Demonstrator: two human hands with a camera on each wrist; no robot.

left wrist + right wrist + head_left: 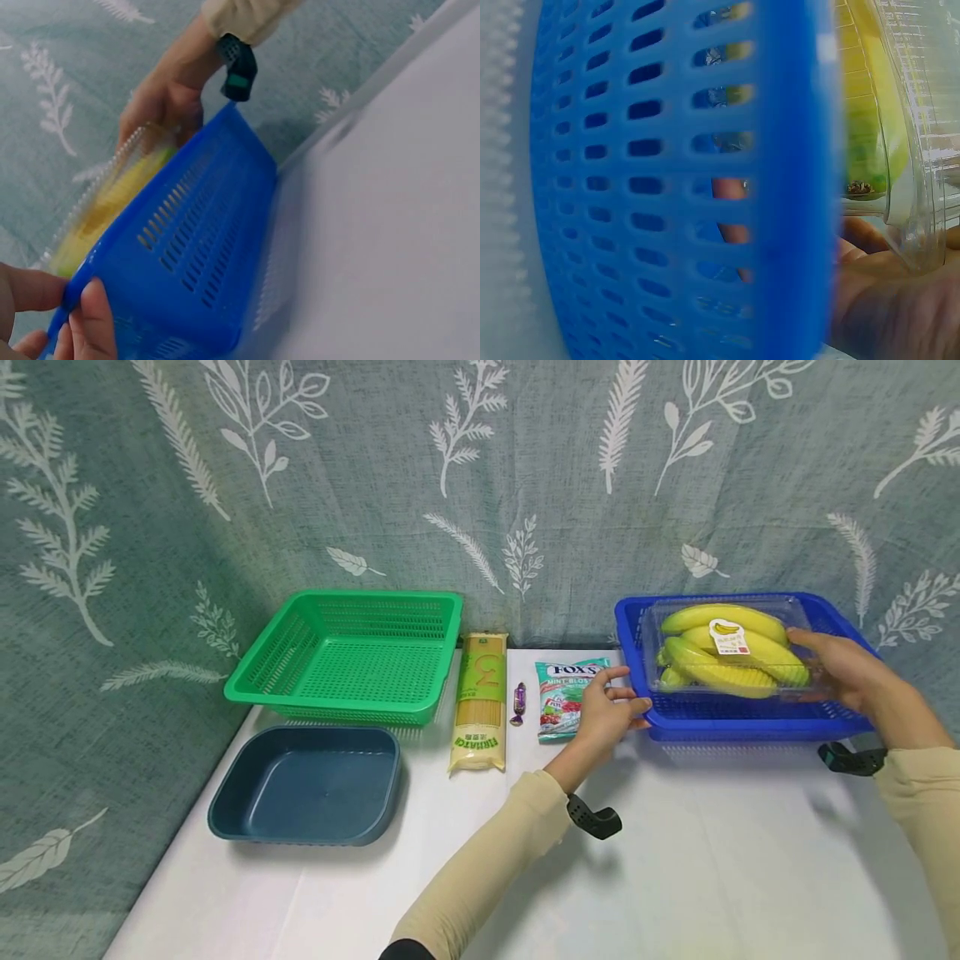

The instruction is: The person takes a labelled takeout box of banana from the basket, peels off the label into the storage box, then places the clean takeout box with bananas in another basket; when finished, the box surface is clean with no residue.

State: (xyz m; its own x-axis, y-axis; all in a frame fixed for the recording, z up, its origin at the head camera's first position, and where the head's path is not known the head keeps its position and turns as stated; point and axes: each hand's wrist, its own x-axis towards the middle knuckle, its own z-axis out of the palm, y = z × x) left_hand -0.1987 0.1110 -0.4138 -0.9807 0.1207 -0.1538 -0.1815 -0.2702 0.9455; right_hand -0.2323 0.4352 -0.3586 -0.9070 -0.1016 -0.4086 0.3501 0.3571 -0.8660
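Note:
A clear plastic box of bananas [757, 652] sits tilted in the blue basket [750, 727], above its bottom at the near side. My right hand [851, 672] grips the box at its right end, with fingers under it in the right wrist view, beside the basket's slotted wall [645, 187]. At the basket's left side my left hand [606, 710] pinches the rim; the left wrist view shows thumb and fingers [94, 319] on either side of it. Just left of that hand lies a teal Fox's candy bag [558, 706], partly covered by the hand.
A green basket [337, 706] stands at the back left, with a dark blue tub [315, 842] in front of it. Between the baskets lie a pack of noodles [480, 697] and a small purple-wrapped candy [518, 703]. A patterned curtain [555, 510] hangs behind the white table [675, 860].

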